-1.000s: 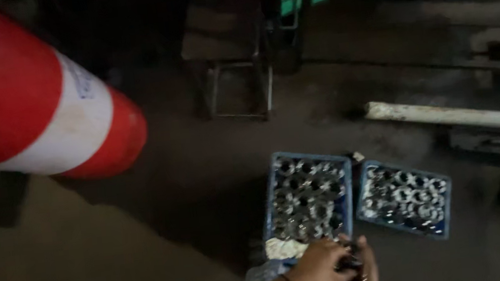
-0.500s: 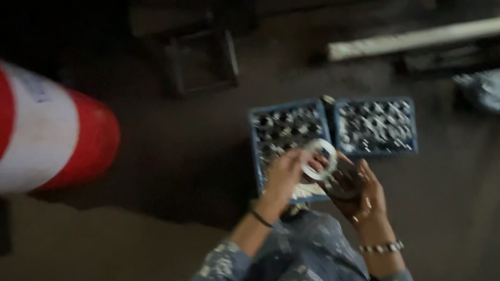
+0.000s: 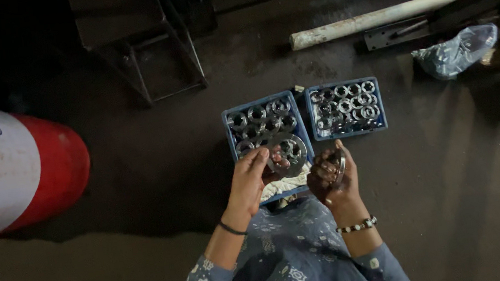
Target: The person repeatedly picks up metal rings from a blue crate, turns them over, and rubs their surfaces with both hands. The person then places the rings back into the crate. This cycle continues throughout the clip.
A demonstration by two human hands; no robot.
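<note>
My left hand [image 3: 248, 181] holds a round flat metal part [image 3: 288, 153] with holes in it, just above the near end of a blue crate [image 3: 229, 137]. That crate is filled with several similar shiny metal rings. My right hand [image 3: 331, 178] grips a smaller dark metal ring [image 3: 340, 164] beside it. A second blue crate [image 3: 380, 103] with smaller rings stands to the right of the first. A white cloth [image 3: 283, 186] lies in the near end of the first crate, under my hands.
A big red and white striped barrel [image 3: 11, 168] lies at the left. A metal frame [image 3: 154, 57] stands behind the crates, a pale pipe [image 3: 385, 16] lies at the back right, and a crumpled plastic bag [image 3: 454, 51] sits at the right on the dark floor.
The view has swung down and left onto my hands. My left hand has kept the round part; it now sits lower over the crate. My right hand has come up with a ring.
</note>
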